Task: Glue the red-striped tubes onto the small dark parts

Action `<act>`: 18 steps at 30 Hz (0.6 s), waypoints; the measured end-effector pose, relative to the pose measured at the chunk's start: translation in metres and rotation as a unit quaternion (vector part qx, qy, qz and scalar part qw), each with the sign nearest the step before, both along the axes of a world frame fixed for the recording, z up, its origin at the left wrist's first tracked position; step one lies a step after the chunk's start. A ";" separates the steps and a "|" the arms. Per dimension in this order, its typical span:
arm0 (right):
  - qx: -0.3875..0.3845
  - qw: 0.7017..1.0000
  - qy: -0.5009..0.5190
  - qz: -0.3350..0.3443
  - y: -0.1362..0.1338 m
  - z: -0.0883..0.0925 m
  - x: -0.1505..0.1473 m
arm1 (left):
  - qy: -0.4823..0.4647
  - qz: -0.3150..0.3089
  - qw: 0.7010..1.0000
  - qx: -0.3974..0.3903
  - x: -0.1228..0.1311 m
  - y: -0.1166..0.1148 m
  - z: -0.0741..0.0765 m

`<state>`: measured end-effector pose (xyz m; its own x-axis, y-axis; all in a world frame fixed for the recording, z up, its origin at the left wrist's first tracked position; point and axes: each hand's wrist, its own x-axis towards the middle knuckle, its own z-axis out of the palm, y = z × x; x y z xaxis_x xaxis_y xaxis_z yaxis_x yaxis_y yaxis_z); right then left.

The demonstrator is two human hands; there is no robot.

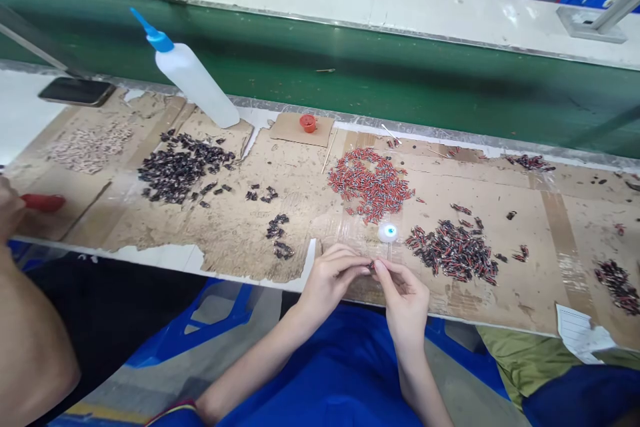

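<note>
At the table's near edge, my left hand (333, 277) and my right hand (406, 290) meet, fingertips pinched together on a small dark part (371, 266). Most of that part is hidden by the fingers. Just beyond them lies a white, rounded object with a bright blue-white spot (387, 233). A pile of small red-and-silver parts (370, 183) is spread farther back. To the right of my right hand sits a heap of black-and-red parts (457, 252). Left of my left hand are a few little clusters of black parts (278, 227).
A white squeeze bottle (197, 83) with blue nozzle stands behind a black-parts heap (175, 167). A red cap-like cup (308, 123) rests on cardboard (285, 130). At left, a co-worker's hand (7, 210) is by a red tool (44, 203). A green belt (350, 60) runs behind.
</note>
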<state>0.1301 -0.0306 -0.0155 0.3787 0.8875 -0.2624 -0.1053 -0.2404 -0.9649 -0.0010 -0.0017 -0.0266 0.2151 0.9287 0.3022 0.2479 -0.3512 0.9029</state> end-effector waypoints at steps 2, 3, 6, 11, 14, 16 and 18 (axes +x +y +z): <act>0.004 1.000 -0.003 -0.006 -0.001 0.000 -0.002 | -0.001 0.003 1.000 -0.004 0.000 -0.001 0.001; 0.007 1.000 -0.002 -0.010 -0.002 -0.001 -0.003 | -0.003 0.007 1.000 -0.008 0.000 -0.002 0.001; 0.013 1.000 0.016 -0.015 -0.004 -0.005 -0.006 | -0.016 0.021 0.999 -0.023 0.001 -0.005 0.001; 0.018 0.999 0.021 -0.044 -0.005 -0.010 -0.007 | -0.041 0.017 0.997 -0.060 0.002 -0.005 0.007; 0.036 0.998 0.016 -0.055 -0.006 -0.009 -0.006 | -0.051 0.001 0.994 -0.092 0.003 -0.004 0.013; 0.043 0.997 0.015 -0.059 -0.006 -0.007 -0.006 | -0.058 -0.006 0.991 -0.119 0.003 -0.004 0.016; 0.048 0.997 0.010 -0.061 -0.006 -0.007 -0.006 | -0.068 -0.005 0.988 -0.136 0.003 -0.005 0.018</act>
<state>0.1239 -0.0370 -0.0220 0.4809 0.8568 -0.1863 -0.1476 -0.1303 -0.9804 0.0023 -0.0066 -0.0083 0.1994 0.9775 0.0684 0.1148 -0.0926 0.9891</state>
